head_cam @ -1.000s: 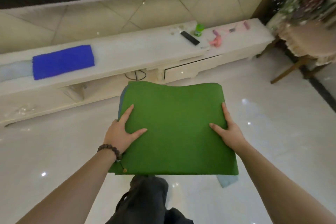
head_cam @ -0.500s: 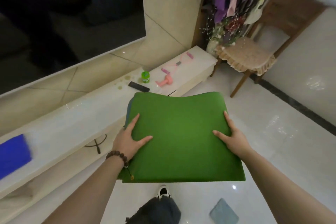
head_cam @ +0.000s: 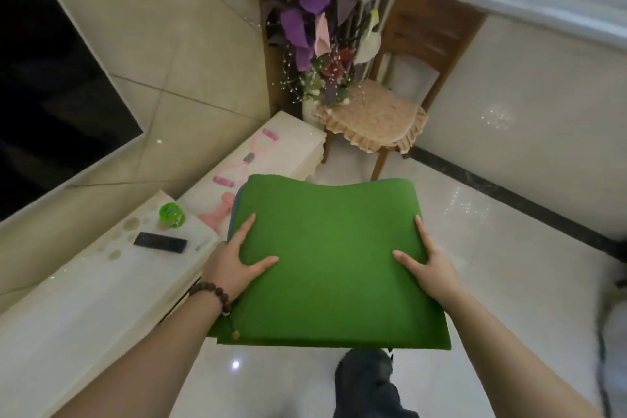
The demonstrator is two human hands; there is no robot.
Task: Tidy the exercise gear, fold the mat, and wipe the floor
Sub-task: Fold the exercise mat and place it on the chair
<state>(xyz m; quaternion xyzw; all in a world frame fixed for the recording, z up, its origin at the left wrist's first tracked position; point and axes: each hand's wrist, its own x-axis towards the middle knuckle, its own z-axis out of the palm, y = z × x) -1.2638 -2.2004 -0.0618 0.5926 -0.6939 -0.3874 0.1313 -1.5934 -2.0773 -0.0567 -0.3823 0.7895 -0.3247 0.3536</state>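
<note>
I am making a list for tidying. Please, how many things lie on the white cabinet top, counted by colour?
Pink: 2, the resistance band and a dumbbell partly hidden behind the folded green mat
Green: 1, a small round item
Black: 1, a flat remote-like item
Total: 4

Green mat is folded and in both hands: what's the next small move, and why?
Probably lower the green mat onto the bare near stretch of the white cabinet. Left hand and right hand hold it mid-air; the pink exercise gear already lies there.
</note>
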